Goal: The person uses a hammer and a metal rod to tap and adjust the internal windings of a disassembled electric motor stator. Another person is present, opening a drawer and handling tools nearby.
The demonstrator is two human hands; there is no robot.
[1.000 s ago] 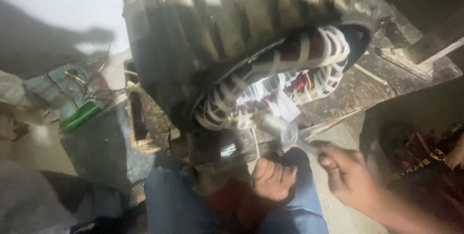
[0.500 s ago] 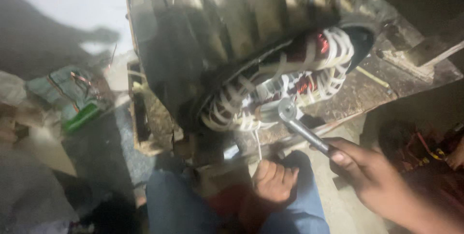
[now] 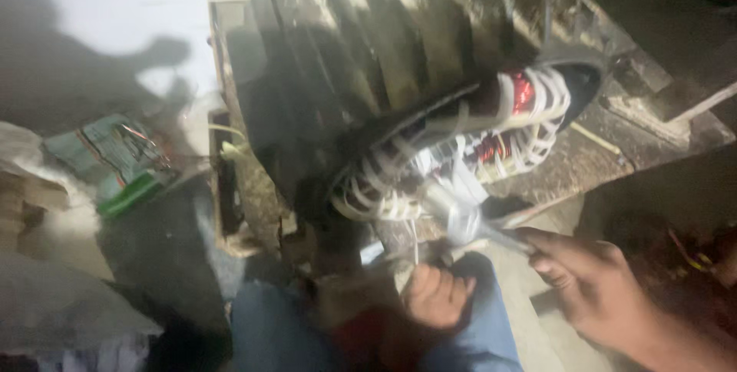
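Green flat package [image 3: 115, 161], left of motor [image 3: 399, 88]

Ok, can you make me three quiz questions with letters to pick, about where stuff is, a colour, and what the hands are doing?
1. Where is the green packet?
A. Left of the motor
B. Inside the motor
C. In the right hand

2. What colour are the ties around the motor's coils?
A. Blue
B. White
C. Black

3. What is the right hand doing?
A. Lying flat and open
B. Holding a metal tool
C. Holding the green packet

Answers:
1. A, the packet lies on the clutter left of the ribbed motor.
2. B, pale white bands wrap the coils, with red showing between them.
3. B, its fingers are closed on a metal tool whose head sits by the coils, while the left hand is curled shut below; what it holds is too blurred to tell.
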